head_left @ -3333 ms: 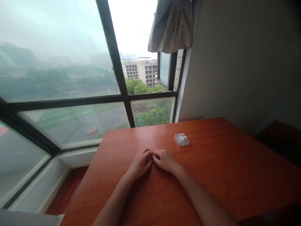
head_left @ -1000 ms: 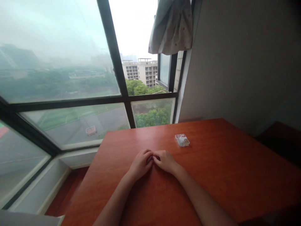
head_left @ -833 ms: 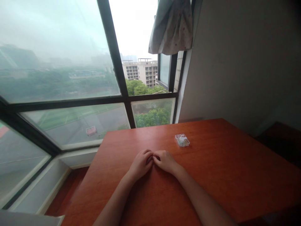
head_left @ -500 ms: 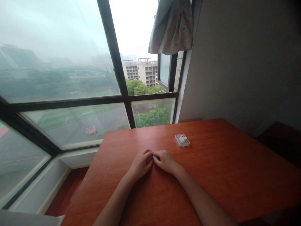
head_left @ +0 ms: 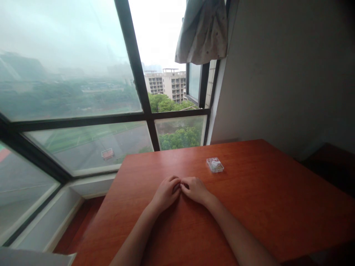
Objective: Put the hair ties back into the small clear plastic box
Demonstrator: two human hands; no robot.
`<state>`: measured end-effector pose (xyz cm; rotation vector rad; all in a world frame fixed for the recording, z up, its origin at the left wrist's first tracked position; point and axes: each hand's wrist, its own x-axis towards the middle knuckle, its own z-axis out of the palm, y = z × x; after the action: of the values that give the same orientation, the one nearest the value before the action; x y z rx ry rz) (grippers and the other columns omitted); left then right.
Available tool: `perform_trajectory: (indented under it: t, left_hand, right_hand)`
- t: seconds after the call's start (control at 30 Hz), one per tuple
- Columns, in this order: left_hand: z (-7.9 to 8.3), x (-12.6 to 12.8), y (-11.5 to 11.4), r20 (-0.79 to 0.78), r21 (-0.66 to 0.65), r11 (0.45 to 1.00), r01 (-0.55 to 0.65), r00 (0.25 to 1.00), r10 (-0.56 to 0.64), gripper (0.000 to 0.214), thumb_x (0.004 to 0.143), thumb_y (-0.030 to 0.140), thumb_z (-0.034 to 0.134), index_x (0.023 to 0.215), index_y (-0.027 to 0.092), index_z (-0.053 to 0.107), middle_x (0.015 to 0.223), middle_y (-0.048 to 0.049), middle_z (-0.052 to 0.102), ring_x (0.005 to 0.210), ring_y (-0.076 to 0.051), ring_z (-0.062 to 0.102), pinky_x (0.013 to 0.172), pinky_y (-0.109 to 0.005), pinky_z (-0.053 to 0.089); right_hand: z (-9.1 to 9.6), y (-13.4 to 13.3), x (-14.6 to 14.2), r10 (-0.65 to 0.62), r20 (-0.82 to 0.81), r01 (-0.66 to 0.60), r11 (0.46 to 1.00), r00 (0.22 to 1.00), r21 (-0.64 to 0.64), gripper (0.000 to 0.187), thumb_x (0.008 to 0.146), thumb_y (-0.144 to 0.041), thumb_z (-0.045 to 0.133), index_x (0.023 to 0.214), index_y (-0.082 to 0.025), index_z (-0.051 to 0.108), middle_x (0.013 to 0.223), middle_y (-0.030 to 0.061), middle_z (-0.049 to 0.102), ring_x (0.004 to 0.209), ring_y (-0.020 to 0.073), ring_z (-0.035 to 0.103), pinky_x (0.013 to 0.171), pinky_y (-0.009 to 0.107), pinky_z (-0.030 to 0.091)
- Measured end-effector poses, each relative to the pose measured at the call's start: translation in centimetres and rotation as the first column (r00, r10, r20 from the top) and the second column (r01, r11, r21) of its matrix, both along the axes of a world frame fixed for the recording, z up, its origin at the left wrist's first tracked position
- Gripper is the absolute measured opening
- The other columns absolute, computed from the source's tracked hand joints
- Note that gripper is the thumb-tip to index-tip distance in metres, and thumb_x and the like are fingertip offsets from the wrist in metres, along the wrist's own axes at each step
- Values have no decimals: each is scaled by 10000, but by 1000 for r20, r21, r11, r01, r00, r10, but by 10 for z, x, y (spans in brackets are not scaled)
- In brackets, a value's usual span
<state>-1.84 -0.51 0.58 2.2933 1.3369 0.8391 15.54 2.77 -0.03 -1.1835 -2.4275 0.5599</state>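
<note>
My left hand (head_left: pixel 168 193) and my right hand (head_left: pixel 195 190) rest low over the wooden table (head_left: pixel 238 214), meeting at the fingertips. Both have their fingers curled inward, thumbs close to the index fingers. Whatever may be pinched between the fingertips is hidden or too small to name. Beyond my right hand, a little to its right, a small clear plastic box (head_left: pixel 215 165) lies flat on the tabletop. Pale and reddish bits show through its clear plastic, too small to identify. Neither hand touches the box.
Large windows with dark frames (head_left: pixel 83 121) border the table's far and left sides. A gathered curtain (head_left: pixel 202 37) hangs at the back. On the right rises a plain wall (head_left: pixel 271 74). A pale edge of something (head_left: pixel 33 256) shows at the lower left.
</note>
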Motion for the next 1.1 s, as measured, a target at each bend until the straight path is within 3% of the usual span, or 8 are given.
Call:
perform_trajectory:
  t: [1.1]
  left_hand:
    - [1, -1, 0, -6, -2, 1000, 7, 1000, -7, 196, 818, 122, 493, 930, 191, 638, 961, -65, 611, 889, -178, 566, 804, -286, 456]
  right_hand:
    - [-2, 0, 0, 12, -25, -12, 1000, 1000, 8, 209, 906, -238, 497, 962, -225, 697, 953, 40, 733, 844, 169, 646, 702, 228, 385]
